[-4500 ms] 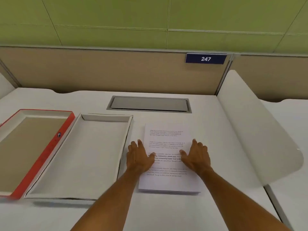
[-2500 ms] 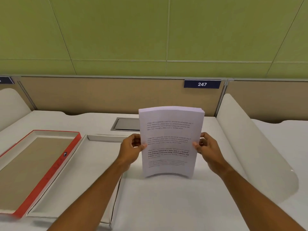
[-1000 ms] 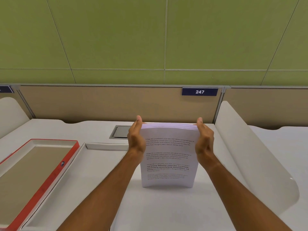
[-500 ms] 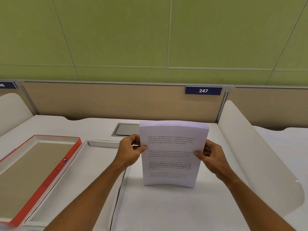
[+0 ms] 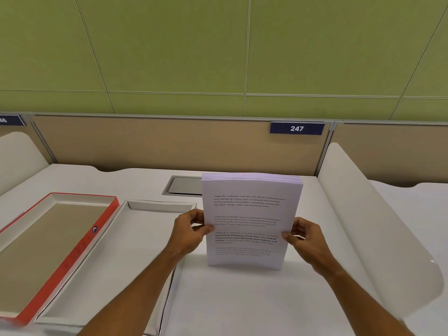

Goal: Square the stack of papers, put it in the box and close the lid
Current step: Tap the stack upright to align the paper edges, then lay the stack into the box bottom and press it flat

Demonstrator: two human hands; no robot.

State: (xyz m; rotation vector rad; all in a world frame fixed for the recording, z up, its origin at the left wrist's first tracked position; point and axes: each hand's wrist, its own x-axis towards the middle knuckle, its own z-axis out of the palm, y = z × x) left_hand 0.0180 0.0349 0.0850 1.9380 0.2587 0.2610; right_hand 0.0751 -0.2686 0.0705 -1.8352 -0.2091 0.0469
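A thick stack of printed white papers [image 5: 249, 214] stands upright on its short bottom edge on the white desk [image 5: 242, 299], slightly bowed. My left hand [image 5: 188, 232] grips its left edge at mid-height and my right hand [image 5: 306, 237] grips its right edge. To the left lies the open white box [image 5: 97, 263], empty, its near right wall partly hidden by my left forearm. Beside it, further left, the red-rimmed lid [image 5: 72, 253] lies upside down with a brown inside.
A metal cable hatch [image 5: 184, 186] is set in the desk behind the stack. Curved white dividers [image 5: 378, 226] rise at the right and at the far left. A beige partition with a plate reading 247 [image 5: 297, 128] closes the back.
The stack went from lying flat to standing on end. A second ago my palms pressed its upper sides; both hands have since slid down to pinch its side edges at mid-height.
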